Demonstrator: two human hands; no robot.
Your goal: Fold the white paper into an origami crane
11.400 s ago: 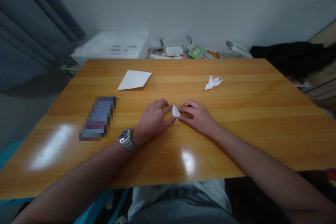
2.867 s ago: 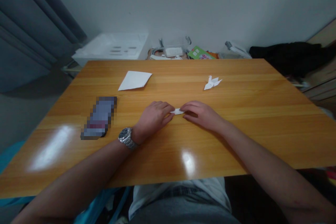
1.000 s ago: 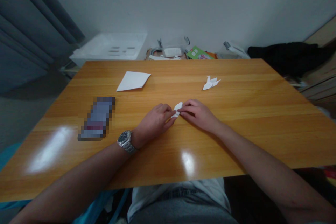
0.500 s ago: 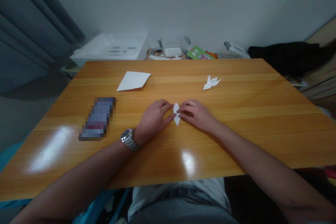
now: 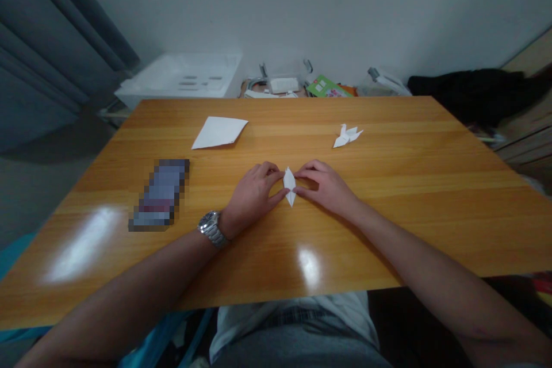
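Observation:
A small white folded paper piece (image 5: 289, 186), a narrow diamond pointing toward me, lies on the wooden table (image 5: 388, 195) between my hands. My left hand (image 5: 252, 198), with a metal watch on its wrist, pinches the piece's left side with curled fingers. From the right, my right hand (image 5: 325, 187) pinches the other side with fingertips pressed together. Both hands rest on the tabletop near its middle.
A finished white paper crane (image 5: 346, 135) sits at the back right of the table. A flat white paper sheet (image 5: 219, 131) lies at the back left. A blurred dark phone-like object (image 5: 159, 194) is left of my hands. Clutter and a white box (image 5: 181, 77) stand behind the table.
The folded piece lay flat and sideways a few seconds ago; it has been turned so its point faces me. In the last half second my fingers shifted only slightly.

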